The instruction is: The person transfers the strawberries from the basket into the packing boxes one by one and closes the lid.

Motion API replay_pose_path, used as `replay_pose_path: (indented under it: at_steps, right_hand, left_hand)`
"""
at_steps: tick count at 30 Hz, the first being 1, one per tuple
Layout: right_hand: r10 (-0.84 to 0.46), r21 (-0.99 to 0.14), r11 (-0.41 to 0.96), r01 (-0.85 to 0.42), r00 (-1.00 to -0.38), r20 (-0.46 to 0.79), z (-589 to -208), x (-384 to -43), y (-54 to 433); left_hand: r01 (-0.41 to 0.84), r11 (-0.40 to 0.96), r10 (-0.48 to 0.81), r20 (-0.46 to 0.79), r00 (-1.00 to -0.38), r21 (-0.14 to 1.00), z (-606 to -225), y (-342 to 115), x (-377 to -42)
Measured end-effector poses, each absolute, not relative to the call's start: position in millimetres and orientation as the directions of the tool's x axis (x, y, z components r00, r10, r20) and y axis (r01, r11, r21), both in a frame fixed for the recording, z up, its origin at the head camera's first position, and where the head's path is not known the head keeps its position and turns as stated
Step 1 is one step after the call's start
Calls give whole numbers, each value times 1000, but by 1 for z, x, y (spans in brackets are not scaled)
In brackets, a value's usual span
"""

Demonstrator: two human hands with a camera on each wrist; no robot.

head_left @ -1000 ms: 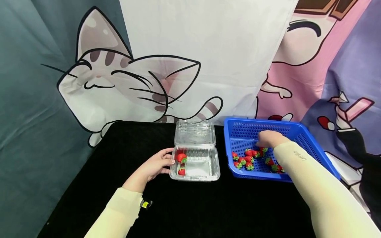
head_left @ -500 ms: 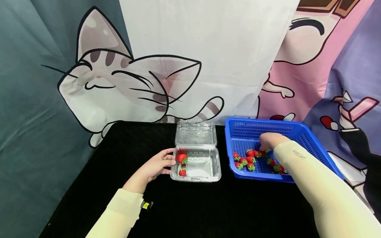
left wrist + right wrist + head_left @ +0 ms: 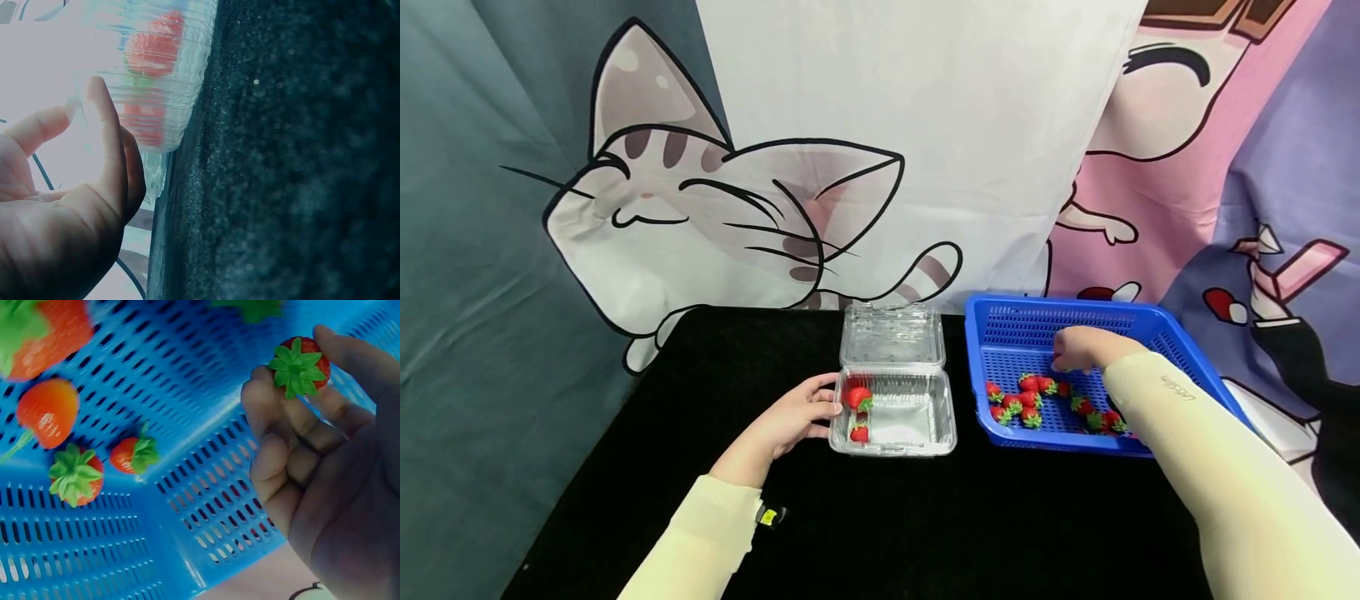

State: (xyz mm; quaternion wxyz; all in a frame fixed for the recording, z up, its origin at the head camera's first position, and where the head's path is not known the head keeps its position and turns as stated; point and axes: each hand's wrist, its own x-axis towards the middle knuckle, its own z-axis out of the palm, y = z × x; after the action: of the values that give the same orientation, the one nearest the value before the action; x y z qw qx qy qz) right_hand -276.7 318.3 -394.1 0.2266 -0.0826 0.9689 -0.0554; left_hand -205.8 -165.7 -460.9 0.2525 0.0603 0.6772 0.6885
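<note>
My right hand [image 3: 1086,346] pinches a strawberry [image 3: 299,367] between thumb and fingertips, its green leaf cap toward the right wrist camera. The hand is over the blue basket [image 3: 981,350], where several more strawberries [image 3: 1030,400] lie on the perforated floor. My left hand [image 3: 790,421] holds the left rim of a clear plastic clamshell box [image 3: 898,450] between thumb and fingers. Two red strawberries [image 3: 859,399] show at the box's left side, one behind the other; they also appear through its ribbed wall in the left wrist view. The box's lid [image 3: 891,337] is folded back, away from me.
A black cloth [image 3: 925,525] covers the table. Right behind it hangs a curtain [image 3: 925,100] printed with a cartoon cat. The blue basket stands to the right of the box, with a narrow gap between them. A dark strap with a yellow tag [image 3: 767,517] is on my left wrist.
My right hand has drawn up slightly from the strawberries on the basket floor, and a strawberry is now between its fingers. The left hand and the box have stayed in place.
</note>
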Motion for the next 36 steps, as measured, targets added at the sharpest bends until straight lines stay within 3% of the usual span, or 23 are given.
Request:
replay_pose_path:
  at_steps: [6,14,21,28,36]
  right_hand:
    - [-177,-299,952,-65,-914,-366,-374,-273,317]
    - [-216,-349,926,-141,-958,-187,-340,-262,293]
    - [-278,-366,901,-232,-958,-76,-320,-241,239]
    - [-409,-366,854,-370,-912,-33,-311,-210,168]
    - [-544,-296,816,-497,-833,-102,-329,-184,102]
  left_hand:
    - [-268,54,426,-265,-865,962,-462,-164,-208]
    - [-267,49,414,-263,-871,962,-461,-164,-207]
    - [-270,57,414,-269,-870,961,-460,-165,-205]
    - [-266,61,414,-267,-871,962,-459,-165,-205]
    - [-260,52,415,-257,-873,964,-461,-165,-206]
